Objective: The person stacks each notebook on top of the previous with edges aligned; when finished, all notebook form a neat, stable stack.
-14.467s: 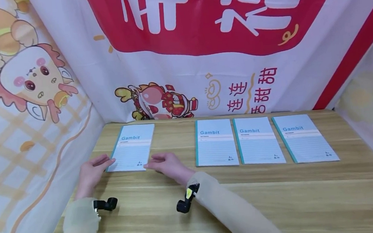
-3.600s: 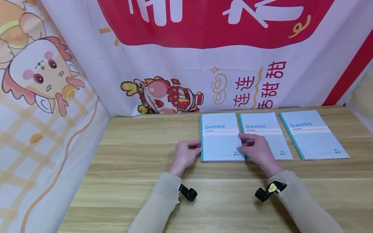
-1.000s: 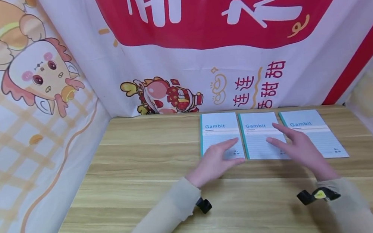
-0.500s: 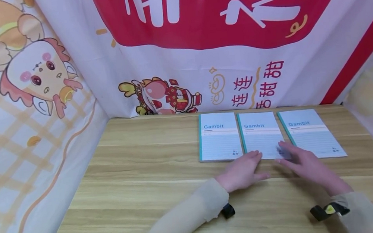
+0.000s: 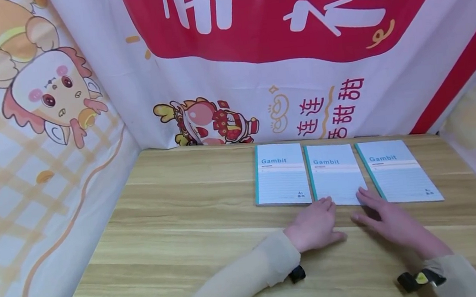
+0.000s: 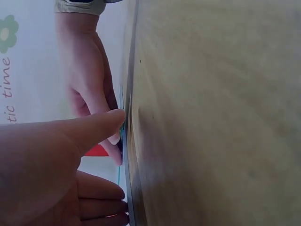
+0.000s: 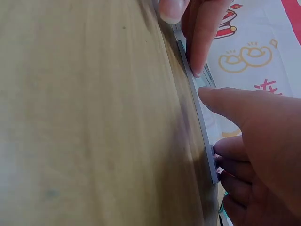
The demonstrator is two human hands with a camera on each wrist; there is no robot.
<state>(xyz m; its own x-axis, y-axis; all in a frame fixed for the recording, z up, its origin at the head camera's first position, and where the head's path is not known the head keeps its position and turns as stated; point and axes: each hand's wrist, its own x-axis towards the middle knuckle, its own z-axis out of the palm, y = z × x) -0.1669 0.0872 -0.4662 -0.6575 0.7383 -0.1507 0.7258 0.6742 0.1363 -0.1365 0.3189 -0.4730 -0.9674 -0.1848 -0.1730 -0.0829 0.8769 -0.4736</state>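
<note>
Three pale-blue "Gambit" notebooks with teal spines lie side by side at the back of the table: a left notebook, a middle notebook and a right notebook. My left hand is at the near left corner of the middle notebook, fingers extended, thumb pointing right. At the near right corner of that notebook, my right hand has its index finger touching the side. The right wrist view shows the notebook's thin near edge lying between the two hands. Neither hand lifts it.
The wooden table stretches out to the left and in front of the notebooks. A printed cloth hangs along its back edge, and another patterned cloth borders the left side.
Earliest, another notebook lay far left, under both hands; later only three notebooks show. Both hands have since shifted right, from the left notebook to the middle one's near corners.
</note>
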